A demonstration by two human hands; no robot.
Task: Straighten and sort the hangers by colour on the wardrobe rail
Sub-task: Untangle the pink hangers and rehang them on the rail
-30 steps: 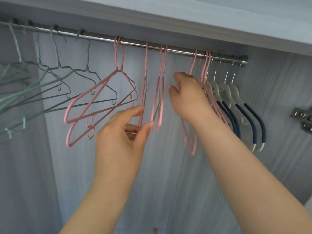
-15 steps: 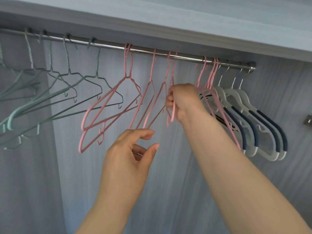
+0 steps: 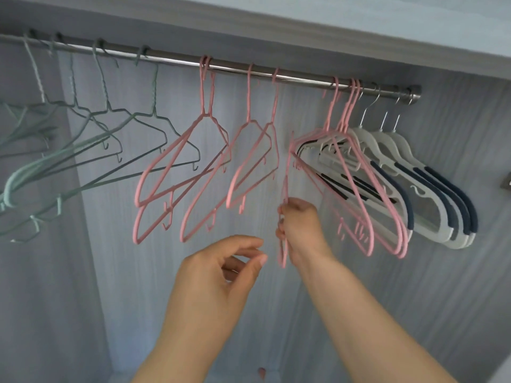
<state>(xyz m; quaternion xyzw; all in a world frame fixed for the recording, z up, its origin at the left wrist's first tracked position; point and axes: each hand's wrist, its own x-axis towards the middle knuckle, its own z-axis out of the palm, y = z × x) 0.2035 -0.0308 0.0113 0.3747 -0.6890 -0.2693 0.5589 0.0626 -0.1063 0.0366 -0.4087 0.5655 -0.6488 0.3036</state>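
Observation:
A steel rail (image 3: 304, 80) runs under the wardrobe top. Several green wire hangers (image 3: 153, 92) hang skewed at its left. Several pink wire hangers (image 3: 206, 92) hang spaced out in the middle, and more pink ones (image 3: 356, 172) are bunched against three white hangers with navy grips (image 3: 401, 146) at the right end. My right hand (image 3: 300, 225) is shut on one pink hanger (image 3: 286, 175), seen edge-on, whose top ends well below the rail. My left hand (image 3: 221, 272) hovers lower left of it with fingers apart and nothing in it.
The grey wardrobe back panel (image 3: 276, 313) lies behind the hangers and the top board (image 3: 276, 29) sits close above the rail. A metal hinge (image 3: 507, 183) shows at the right edge. A gap on the rail lies between the middle and right pink hangers.
My right hand has dropped from near the rail, bringing one pink hanger down with it. The middle pink hangers have swung sideways. My left hand has stayed low and empty.

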